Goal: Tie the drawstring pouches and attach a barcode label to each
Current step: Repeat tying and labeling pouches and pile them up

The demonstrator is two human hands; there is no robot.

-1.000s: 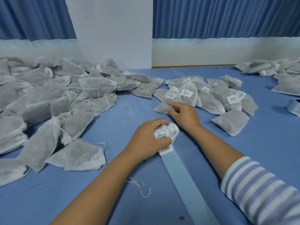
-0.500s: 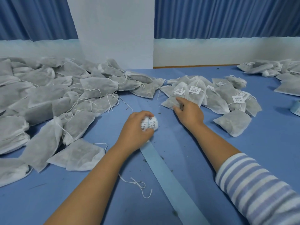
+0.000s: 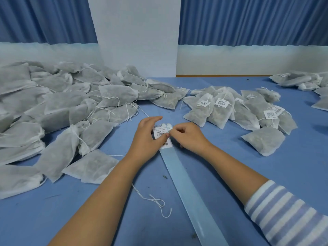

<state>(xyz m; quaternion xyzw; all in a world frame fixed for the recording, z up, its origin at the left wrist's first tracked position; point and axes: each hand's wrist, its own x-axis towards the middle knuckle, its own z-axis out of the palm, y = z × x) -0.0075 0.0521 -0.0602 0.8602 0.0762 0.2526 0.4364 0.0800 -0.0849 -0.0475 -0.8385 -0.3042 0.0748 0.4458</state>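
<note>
Head view: your left grip [image 3: 147, 134] is curled around the label roll [image 3: 158, 126] with the thumb laid across its face. Your right grip [image 3: 189, 137] has thumb and forefinger brought together at the roll's side, apparently pinching the edge of a barcode label [image 3: 161, 134]. The fingers hide whether that edge has lifted. From under both grips the bare backing strip [image 3: 188, 185] trails back toward you across the desk [image 3: 301, 166]. Expect the label to be thin, nearly weightless and sticky, likely to curl or fold onto itself, so hold it by one corner only and keep the left grip firm on the roll as you peel. The labelled pouches [image 3: 221, 110] lie just beyond the right grip and to its outer side, each tag sitting at a tied neck. The unlabelled pouches [image 3: 71, 107] are heaped beyond the left grip and to its outer side. They look soft, light and loosely filled, so a body grasp would probably let them sag and shift. Take one by the gathered neck, where the thin cord bunches the fabric. A loose string [image 3: 154, 201] lies on your side of the left grip.
</note>
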